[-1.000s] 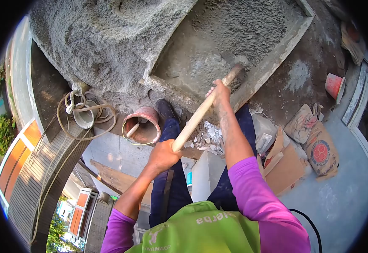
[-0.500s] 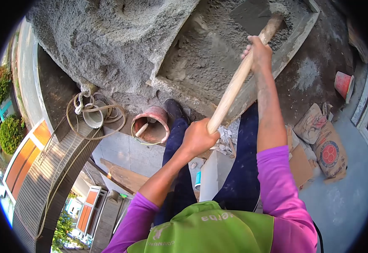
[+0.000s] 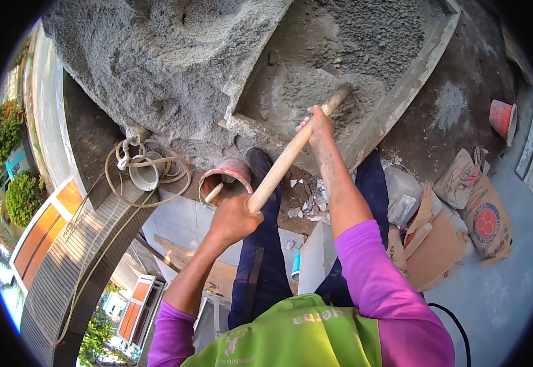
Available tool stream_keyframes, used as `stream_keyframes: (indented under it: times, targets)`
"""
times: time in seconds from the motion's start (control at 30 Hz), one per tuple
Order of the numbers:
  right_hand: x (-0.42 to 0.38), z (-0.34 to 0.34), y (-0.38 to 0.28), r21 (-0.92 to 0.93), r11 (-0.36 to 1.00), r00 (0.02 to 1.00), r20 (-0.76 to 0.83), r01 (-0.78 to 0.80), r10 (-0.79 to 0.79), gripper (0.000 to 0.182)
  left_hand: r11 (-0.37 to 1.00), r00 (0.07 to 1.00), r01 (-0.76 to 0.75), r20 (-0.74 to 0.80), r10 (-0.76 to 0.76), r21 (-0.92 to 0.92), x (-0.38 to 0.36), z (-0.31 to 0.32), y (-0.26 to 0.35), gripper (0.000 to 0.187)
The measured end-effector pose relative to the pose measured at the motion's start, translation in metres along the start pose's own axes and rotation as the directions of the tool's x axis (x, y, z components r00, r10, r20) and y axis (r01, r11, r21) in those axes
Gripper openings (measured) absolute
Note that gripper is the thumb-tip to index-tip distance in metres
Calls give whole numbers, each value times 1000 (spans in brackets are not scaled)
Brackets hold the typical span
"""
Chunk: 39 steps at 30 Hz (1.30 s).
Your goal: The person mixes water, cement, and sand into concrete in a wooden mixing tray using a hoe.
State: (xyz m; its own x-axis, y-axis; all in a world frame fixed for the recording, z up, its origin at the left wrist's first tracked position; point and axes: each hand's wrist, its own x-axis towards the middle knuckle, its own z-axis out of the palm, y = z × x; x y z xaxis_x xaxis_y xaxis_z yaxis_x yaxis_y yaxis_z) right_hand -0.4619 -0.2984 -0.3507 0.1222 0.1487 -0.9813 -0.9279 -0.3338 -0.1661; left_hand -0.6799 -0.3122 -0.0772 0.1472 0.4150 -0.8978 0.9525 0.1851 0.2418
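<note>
A pale wooden handle [image 3: 282, 164] slants up and right across the middle of the view. My left hand [image 3: 235, 217] is wrapped round its near end, beside a reddish bucket [image 3: 233, 173]. Higher on the same handle, my right hand [image 3: 318, 125] grips it, above the near corner of a mixing trough [image 3: 395, 107]. The handle's far end is over the wet grey mortar [image 3: 315, 92] in the trough; the tool's head is hidden there.
A heap of grey sand [image 3: 156, 67] lies left of the trough. A coiled hose [image 3: 120, 177] is at the left. Cement bags [image 3: 483, 214], torn cardboard [image 3: 434, 251] and a red bucket [image 3: 502, 121] stand at the right.
Both hands and the handle have moved left and back toward my body. The metal blade, visible before over the far part of the trough, no longer shows.
</note>
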Motion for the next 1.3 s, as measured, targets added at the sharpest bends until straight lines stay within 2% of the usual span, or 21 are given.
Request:
stream_keyframes:
  times: [0.17,0.2,0.27,0.3,0.33,0.37,0.43,0.47,0.53,0.57,0.7,0.8,0.9,1.0,1.07,1.1,1.17,1.3]
  targets:
    - [-102,28,4,-46,999,997,74,-15,19,20,989,998,65,12,-64,-129,-76,-11,-15,23]
    - [-121,30,-7,-36,999,993,115,14,-9,23,986,996,89,16,-88,-140,-82,-11,-13,23]
    - [-140,31,-47,-76,990,982,156,118,-105,24,964,999,39,29,-32,-264,-77,11,4,23]
    - [-147,31,-75,-93,979,970,182,182,-163,25,945,1000,3,27,6,-327,-69,29,16,24]
    - [-149,30,-108,-164,934,939,189,318,-287,26,937,996,-91,-13,92,-337,-50,53,29,24]
    - [-146,29,-143,-234,867,895,201,439,-399,28,922,984,-177,-50,171,-344,-27,74,50,24]
    - [-123,27,-211,-368,729,814,182,577,-552,31,831,958,-263,-33,284,-489,29,106,101,24]
    - [-100,22,-241,-427,680,792,175,596,-584,31,803,943,-313,-67,325,-508,59,123,126,25]
    - [-56,7,-277,-532,619,780,134,577,-612,31,690,949,-232,-3,317,-686,102,154,164,24]
    - [-25,-9,-279,-580,609,788,98,541,-607,30,696,952,-200,30,304,-690,109,163,166,23]
    - [7,-30,-233,-666,622,841,15,411,-540,27,712,963,-37,165,213,-702,105,183,134,25]
    - [14,-23,-179,-651,694,913,-2,308,-407,25,695,953,115,276,125,-710,79,147,101,24]
    - [16,-22,-130,-568,780,933,-57,262,-354,26,806,959,79,266,100,-586,69,110,57,27]
    - [15,-44,-89,-328,931,978,-75,161,-196,25,951,985,-100,107,136,-293,45,72,33,32]
    - [15,-55,-54,-143,985,993,-44,99,-107,22,981,989,-123,65,134,-153,28,46,9,34]
    - [-1,-49,-38,-94,989,990,-63,116,-122,21,989,990,-128,51,132,-76,19,34,-4,36]
    - [-33,-29,-6,-42,992,988,-95,117,-121,19,992,989,-122,77,124,-31,-1,9,-27,31]
    - [-97,6,11,-38,996,997,19,80,-80,18,985,994,-102,19,105,-141,-46,10,-56,21]
